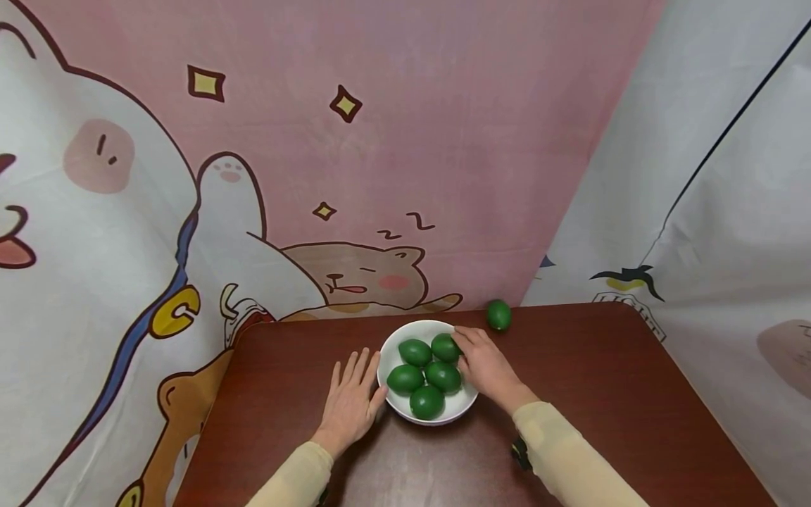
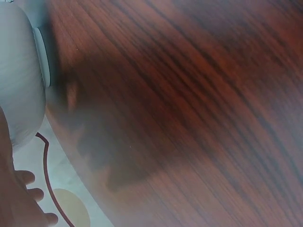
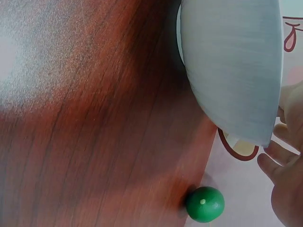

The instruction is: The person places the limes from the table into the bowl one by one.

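Note:
A white bowl [image 1: 395,405] on the table holds several green limes [image 1: 415,352]. Beside its left rim lies my left hand [image 1: 348,405], fingers straight and spread, thumb at or close to the rim. My right hand [image 1: 486,362] reaches over the right rim, and its fingertips rest by the lime [image 1: 445,347] at the bowl's upper right, partly covering it. In the right wrist view, the bowl's outer wall [image 3: 232,66] stands in front of part of that hand [image 3: 289,165]. The left wrist view catches the bowl's side [image 2: 21,71] and some fingers [image 2: 35,194] of my left hand.
One more lime [image 1: 498,315] sits near the table's far edge, beyond my right hand. The dark reddish-brown wooden table [image 1: 608,394] meets a printed cartoon cloth [image 1: 469,141] behind it. Pale cloth [image 1: 728,232] hangs to the right.

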`<state>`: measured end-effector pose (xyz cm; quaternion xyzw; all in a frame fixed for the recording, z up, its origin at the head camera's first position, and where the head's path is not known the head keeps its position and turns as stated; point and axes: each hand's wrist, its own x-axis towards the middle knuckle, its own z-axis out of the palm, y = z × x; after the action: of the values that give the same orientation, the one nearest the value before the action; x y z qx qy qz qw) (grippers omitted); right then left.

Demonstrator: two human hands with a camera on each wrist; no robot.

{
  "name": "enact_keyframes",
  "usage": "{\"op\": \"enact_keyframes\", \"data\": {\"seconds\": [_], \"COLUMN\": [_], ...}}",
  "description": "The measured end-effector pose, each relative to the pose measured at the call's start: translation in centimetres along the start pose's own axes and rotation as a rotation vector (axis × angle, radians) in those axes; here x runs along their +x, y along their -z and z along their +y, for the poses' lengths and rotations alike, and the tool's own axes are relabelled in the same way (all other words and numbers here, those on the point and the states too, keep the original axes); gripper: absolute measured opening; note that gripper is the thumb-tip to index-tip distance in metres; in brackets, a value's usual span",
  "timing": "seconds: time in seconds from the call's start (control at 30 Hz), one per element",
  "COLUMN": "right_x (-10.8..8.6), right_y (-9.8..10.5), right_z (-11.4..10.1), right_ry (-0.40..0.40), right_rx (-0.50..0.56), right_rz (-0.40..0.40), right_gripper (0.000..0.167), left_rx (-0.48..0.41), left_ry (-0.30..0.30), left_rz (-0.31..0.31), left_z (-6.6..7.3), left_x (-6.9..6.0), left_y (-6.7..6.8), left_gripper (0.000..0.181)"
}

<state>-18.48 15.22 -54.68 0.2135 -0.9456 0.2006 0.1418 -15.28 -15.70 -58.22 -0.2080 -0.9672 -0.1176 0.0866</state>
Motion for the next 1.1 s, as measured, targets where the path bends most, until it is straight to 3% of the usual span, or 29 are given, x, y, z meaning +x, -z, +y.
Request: {"op": "enact_keyframes", "data": {"seconds": [0.3, 0.8, 1.1], "right_x": [-0.2, -0.5, -0.4], "right_y": [0.3, 0.5, 0.8], "right_z": [1.0, 2.6, 4.0], "right_ry": [-0.081, -0.142, -0.171], "right_rx": [0.022, 0.041, 0.044], "right_rz": [0.002, 0.037, 0.066], "right_gripper": [0.049, 0.048, 0.047], "left_rx": [-0.009, -0.021, -0.024], "left_ry": [-0.004, 0.013, 0.008], "left_rz": [0.011, -0.030, -0.018], "left_z": [0.0, -0.2, -0.1], "left_x": [0.1, 0.0, 0.1], "left_y": [-0.3, -0.3, -0.2], "left_gripper": [0.067, 0.068, 0.068]}}
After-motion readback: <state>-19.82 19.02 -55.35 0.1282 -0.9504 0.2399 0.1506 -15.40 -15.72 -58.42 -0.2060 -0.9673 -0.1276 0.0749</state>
